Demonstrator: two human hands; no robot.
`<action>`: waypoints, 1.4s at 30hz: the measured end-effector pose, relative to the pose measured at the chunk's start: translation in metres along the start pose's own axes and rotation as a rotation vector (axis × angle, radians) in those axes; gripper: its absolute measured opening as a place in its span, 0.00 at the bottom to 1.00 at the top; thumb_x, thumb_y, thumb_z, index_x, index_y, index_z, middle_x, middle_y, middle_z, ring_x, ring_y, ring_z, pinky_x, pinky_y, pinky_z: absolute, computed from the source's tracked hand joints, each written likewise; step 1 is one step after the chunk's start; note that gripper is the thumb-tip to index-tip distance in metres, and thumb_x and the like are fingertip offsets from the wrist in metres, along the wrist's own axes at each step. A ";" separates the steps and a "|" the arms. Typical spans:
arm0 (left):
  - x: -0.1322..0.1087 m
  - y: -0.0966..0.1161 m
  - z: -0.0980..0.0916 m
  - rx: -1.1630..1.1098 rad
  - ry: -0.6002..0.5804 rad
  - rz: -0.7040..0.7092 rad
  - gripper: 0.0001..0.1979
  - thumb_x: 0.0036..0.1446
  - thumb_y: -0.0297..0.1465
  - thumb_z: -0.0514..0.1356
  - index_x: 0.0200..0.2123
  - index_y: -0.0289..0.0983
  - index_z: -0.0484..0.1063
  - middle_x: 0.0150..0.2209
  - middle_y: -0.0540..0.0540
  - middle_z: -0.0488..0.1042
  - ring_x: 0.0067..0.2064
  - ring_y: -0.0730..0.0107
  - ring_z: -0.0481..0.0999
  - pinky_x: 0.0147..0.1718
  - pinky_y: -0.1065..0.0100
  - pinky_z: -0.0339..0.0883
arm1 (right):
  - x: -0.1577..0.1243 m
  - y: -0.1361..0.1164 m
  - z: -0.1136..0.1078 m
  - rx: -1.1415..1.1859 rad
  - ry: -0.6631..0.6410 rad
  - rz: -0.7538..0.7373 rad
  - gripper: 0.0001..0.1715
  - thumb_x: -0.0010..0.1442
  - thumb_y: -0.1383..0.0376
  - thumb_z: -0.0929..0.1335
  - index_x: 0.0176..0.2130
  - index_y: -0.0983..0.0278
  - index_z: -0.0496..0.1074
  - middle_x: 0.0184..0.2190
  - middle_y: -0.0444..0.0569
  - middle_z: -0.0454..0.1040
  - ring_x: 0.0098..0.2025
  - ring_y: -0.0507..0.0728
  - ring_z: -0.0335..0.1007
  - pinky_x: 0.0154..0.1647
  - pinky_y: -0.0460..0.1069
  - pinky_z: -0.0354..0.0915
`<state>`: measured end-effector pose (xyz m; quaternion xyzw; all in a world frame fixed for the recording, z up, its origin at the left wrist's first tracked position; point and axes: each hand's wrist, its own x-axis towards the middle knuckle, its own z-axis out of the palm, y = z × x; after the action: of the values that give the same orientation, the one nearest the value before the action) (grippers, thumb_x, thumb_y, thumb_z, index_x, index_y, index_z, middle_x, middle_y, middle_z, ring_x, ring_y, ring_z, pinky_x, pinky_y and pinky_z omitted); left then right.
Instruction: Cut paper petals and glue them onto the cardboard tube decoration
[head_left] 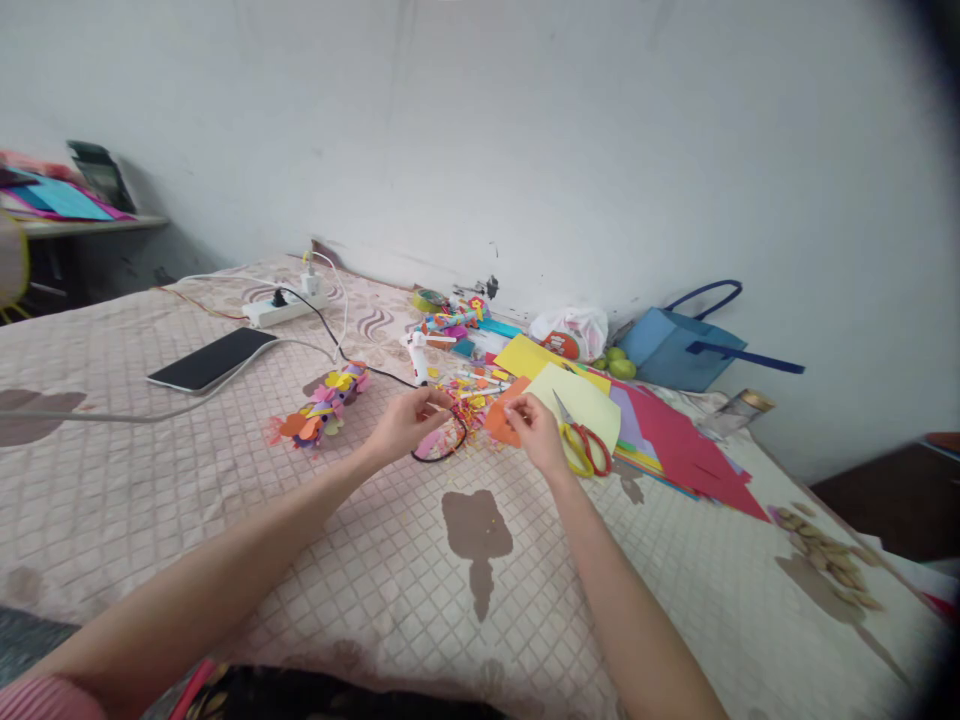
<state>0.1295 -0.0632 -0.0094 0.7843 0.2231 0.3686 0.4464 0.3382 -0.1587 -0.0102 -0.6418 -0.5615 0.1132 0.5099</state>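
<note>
My right hand (536, 430) has thumb and forefinger pinched at the edge of a piece of orange paper (501, 415). My left hand (409, 425) is held over the tablecloth with its fingers loosely curved and apart, and nothing shows between them. Small colored paper scraps (476, 398) lie between and beyond the hands. A black cord (431, 459) loops just under my left fingers. Beside my right wrist, scissors (585, 446) with yellow and red handles rest by a pale yellow sheet (592, 400). Behind the scraps stands a white glue gun (417, 357).
A stick covered with paper flowers (324, 408) lies left of my left hand. Farther left are a dark tablet-like slab (214, 360) and a power strip (281, 308) with cables. Red paper (686, 445), a blue bag (679, 345) and a glass jar (739, 412) are at right.
</note>
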 end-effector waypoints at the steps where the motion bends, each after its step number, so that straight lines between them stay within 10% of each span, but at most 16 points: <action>1: 0.000 0.000 0.001 -0.023 -0.035 -0.007 0.12 0.52 0.36 0.58 0.37 0.34 0.71 0.34 0.44 0.75 0.31 0.70 0.73 0.29 0.71 0.65 | -0.004 -0.009 0.008 0.015 -0.042 -0.013 0.06 0.55 0.62 0.64 0.32 0.63 0.66 0.28 0.45 0.70 0.30 0.53 0.67 0.33 0.48 0.64; 6: -0.003 -0.002 0.010 -0.221 -0.189 -0.078 0.13 0.49 0.38 0.61 0.29 0.32 0.69 0.24 0.47 0.71 0.25 0.74 0.70 0.24 0.74 0.62 | -0.019 -0.037 0.037 0.136 -0.188 -0.023 0.07 0.54 0.62 0.65 0.34 0.62 0.66 0.29 0.44 0.71 0.31 0.52 0.68 0.31 0.46 0.64; 18: -0.002 0.001 0.006 -0.350 -0.102 -0.264 0.14 0.48 0.39 0.60 0.25 0.32 0.67 0.17 0.51 0.68 0.18 0.80 0.63 0.16 0.78 0.54 | -0.024 -0.031 0.045 0.315 -0.290 0.184 0.10 0.55 0.58 0.64 0.31 0.62 0.61 0.21 0.41 0.67 0.20 0.49 0.62 0.21 0.45 0.61; 32: 0.010 -0.002 -0.015 -0.573 0.181 -0.356 0.14 0.41 0.35 0.65 0.27 0.32 0.66 0.21 0.51 0.68 0.22 0.79 0.67 0.22 0.75 0.59 | -0.019 -0.038 0.078 -0.364 -0.442 -0.255 0.12 0.51 0.75 0.65 0.36 0.61 0.70 0.41 0.48 0.65 0.39 0.56 0.64 0.36 0.49 0.60; 42: 0.010 -0.004 -0.015 -0.618 0.179 -0.364 0.14 0.41 0.34 0.66 0.27 0.31 0.67 0.23 0.50 0.71 0.25 0.78 0.69 0.26 0.74 0.63 | 0.007 -0.008 0.035 -0.229 -0.029 -0.072 0.05 0.56 0.64 0.63 0.35 0.63 0.66 0.36 0.50 0.67 0.38 0.57 0.64 0.41 0.52 0.60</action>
<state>0.1241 -0.0467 -0.0046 0.5246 0.2750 0.4002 0.6993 0.3107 -0.1352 -0.0170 -0.6735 -0.6010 0.0393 0.4286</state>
